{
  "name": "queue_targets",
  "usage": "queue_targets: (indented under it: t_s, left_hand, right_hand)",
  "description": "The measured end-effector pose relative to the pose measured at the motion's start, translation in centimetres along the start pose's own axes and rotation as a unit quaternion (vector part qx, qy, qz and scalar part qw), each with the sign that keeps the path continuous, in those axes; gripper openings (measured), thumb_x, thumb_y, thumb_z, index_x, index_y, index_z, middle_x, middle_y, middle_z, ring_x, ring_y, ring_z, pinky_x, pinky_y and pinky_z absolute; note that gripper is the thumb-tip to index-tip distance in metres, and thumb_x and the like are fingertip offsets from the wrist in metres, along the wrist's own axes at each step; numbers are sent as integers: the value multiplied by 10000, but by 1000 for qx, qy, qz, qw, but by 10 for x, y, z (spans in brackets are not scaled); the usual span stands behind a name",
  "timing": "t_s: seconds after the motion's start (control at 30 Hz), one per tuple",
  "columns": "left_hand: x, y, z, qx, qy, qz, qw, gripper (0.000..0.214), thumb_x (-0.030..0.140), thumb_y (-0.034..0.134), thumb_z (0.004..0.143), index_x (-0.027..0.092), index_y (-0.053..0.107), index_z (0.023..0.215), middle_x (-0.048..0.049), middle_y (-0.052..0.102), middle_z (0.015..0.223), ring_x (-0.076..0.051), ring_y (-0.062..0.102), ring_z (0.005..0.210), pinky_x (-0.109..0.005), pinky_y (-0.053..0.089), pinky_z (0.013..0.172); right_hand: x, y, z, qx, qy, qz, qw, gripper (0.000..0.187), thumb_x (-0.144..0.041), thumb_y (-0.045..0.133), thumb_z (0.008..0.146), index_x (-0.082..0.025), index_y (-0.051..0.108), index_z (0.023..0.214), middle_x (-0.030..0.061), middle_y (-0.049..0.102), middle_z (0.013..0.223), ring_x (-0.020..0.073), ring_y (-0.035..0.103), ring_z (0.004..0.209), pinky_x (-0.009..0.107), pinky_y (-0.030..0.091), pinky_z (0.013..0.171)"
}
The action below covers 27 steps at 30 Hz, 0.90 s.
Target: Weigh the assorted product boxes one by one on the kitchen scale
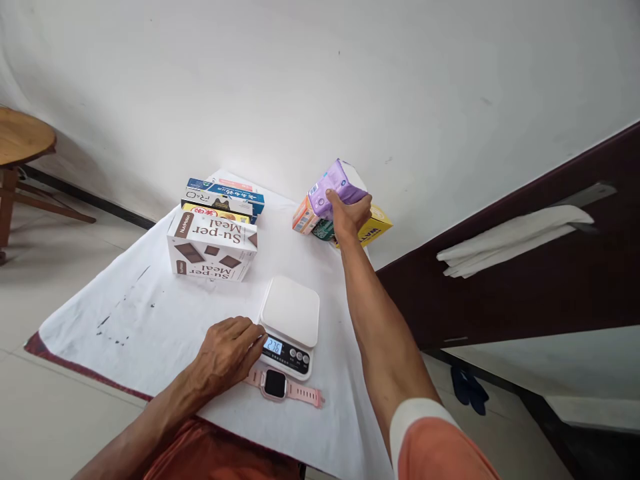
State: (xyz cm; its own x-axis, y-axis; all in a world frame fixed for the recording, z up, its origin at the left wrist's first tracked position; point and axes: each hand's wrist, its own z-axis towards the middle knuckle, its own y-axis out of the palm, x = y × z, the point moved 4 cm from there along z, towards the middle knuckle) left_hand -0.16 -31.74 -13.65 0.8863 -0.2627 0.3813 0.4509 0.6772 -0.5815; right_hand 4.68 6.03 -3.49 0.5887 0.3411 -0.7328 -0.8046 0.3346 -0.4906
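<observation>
My right hand grips a purple-wrapped tissue pack at the far right of the table. The pack is held over or against a group of boxes, among them an orange-and-white box, a green box and a yellow box. At the left front corner of a white kitchen scale, my left hand rests palm down with fingers loosely extended, holding nothing. The scale's platform is bare and its lit display seems to read 276. A pink-strapped smartwatch lies just in front of the scale.
Several boxes stand in a row at the back left, with a white Su-per Meal box in front. A white cloth covers the table, which meets the wall. A wooden stool stands left; a white towel hangs right.
</observation>
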Motion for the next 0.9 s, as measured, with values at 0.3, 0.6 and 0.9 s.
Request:
queue_targets:
  t_s: [0.3, 0.6, 0.9]
  left_hand:
    - [3, -1, 2, 1, -8, -23, 1000, 185, 140, 495, 1059, 214, 581, 913, 11, 594, 697, -156, 555, 607, -298, 465, 575]
    - [3, -1, 2, 7, 4, -7, 1000, 215, 155, 466, 1071, 215, 573, 894, 12, 580, 688, -163, 544, 594, -314, 465, 555]
    - [2, 3, -2, 0, 6, -11, 1000, 228, 179, 478, 1078, 212, 580, 877, 7, 618, 704, -159, 572, 607, -294, 472, 590]
  right_hand:
    - [-3, 51, 18, 17, 47, -39, 998, 634, -410, 852, 787, -175, 477, 1240, 242, 615, 1379, 335, 581, 1308, 477, 440, 1121]
    - [-12, 51, 5, 7, 56, -9, 998, 783, -369, 923, 714, -152, 439, 1291, 282, 426, 1513, 387, 388, 1433, 532, 402, 1169]
    - [-26, 16, -18, 20, 0, -37, 999, 830, -384, 898, 745, -133, 435, 1386, 257, 430, 1497, 385, 443, 1434, 572, 364, 1212]
